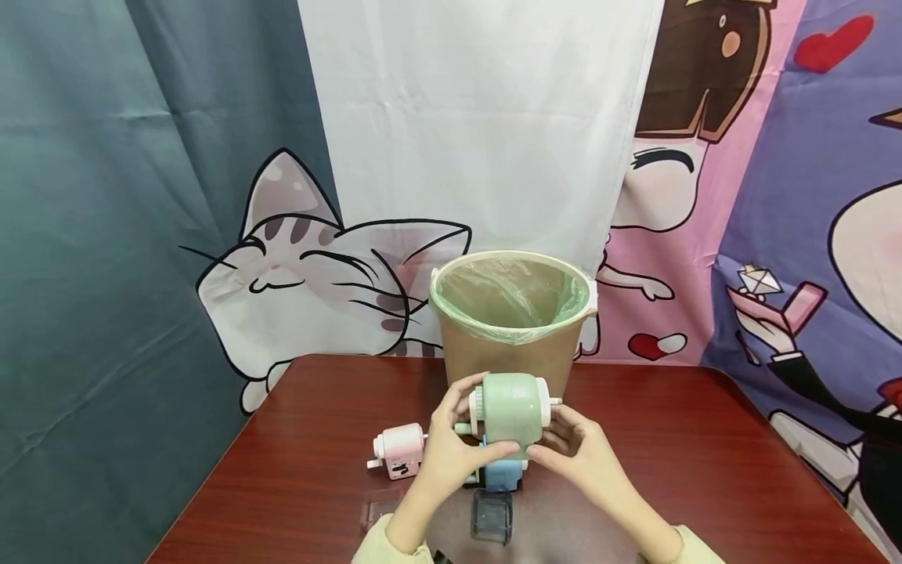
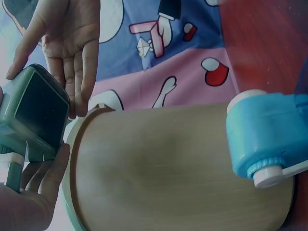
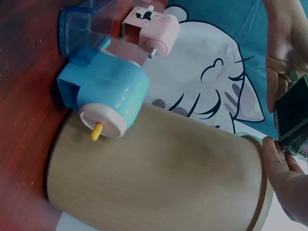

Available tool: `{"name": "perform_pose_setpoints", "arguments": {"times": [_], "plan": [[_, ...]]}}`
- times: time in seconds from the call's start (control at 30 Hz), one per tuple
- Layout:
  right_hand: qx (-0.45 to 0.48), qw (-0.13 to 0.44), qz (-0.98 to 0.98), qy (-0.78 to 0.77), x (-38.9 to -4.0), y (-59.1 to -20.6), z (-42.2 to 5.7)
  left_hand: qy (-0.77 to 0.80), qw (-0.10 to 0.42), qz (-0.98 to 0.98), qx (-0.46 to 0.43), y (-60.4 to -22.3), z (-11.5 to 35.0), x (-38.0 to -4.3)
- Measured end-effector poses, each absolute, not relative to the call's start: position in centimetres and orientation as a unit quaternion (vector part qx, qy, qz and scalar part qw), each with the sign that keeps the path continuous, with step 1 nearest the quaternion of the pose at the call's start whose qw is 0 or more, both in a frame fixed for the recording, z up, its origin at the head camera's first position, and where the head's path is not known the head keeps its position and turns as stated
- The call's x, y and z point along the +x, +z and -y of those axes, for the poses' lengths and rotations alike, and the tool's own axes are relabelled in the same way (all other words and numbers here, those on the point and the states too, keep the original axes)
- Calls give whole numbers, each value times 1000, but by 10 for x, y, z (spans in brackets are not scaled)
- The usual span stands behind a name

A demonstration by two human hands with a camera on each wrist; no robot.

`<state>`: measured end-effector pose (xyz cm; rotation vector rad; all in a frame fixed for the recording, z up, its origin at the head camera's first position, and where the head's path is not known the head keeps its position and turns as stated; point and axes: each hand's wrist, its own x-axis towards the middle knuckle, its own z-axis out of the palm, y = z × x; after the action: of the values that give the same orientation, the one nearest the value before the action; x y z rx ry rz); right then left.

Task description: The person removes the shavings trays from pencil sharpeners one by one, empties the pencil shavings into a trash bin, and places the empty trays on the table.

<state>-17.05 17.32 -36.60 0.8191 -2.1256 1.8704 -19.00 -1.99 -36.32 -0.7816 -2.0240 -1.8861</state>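
A green crank pencil sharpener (image 1: 513,403) is held up in front of the bin, between both hands. My left hand (image 1: 447,454) grips its left end near the crank, thumb along the lower front. My right hand (image 1: 588,458) holds the other end, thumb at the lower edge and fingers behind. The sharpener's dark square underside (image 2: 42,113) shows in the left wrist view. Behind and below it stands a blue pencil sharpener (image 3: 106,86), partly hidden in the head view. A pink pencil sharpener (image 1: 400,449) stands to the left on the table.
A brown bin (image 1: 510,356) with a green plastic liner stands at the table's back. Near the front lie a dark see-through box (image 1: 492,517) and a pinkish see-through box (image 1: 380,507). A printed cloth (image 1: 479,117) hangs behind the brown table (image 1: 669,446).
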Motion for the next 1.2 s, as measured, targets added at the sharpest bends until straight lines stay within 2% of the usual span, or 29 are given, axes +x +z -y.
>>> {"name": "perform_pose_setpoints", "arguments": {"times": [0.17, 0.4, 0.73, 0.87, 1.0, 1.2], "plan": [[291, 98, 728, 614, -183, -357, -172, -644, 140, 699, -276, -355, 25, -199], [327, 137, 751, 558, -192, -347, -177, -652, 84, 682, -322, -341, 32, -214], [279, 249, 803, 463, -188, -353, -172, -665, 73, 670, -322, -342, 31, -220], [258, 245, 806, 472, -189, -352, -171, -676, 97, 665, -301, -343, 26, -216], [275, 234, 796, 485, -190, -350, -173, -659, 120, 682, -293, -342, 25, -213], [333, 247, 769, 486, -191, -351, -178, -645, 97, 691, -313, -339, 31, -212]]}}
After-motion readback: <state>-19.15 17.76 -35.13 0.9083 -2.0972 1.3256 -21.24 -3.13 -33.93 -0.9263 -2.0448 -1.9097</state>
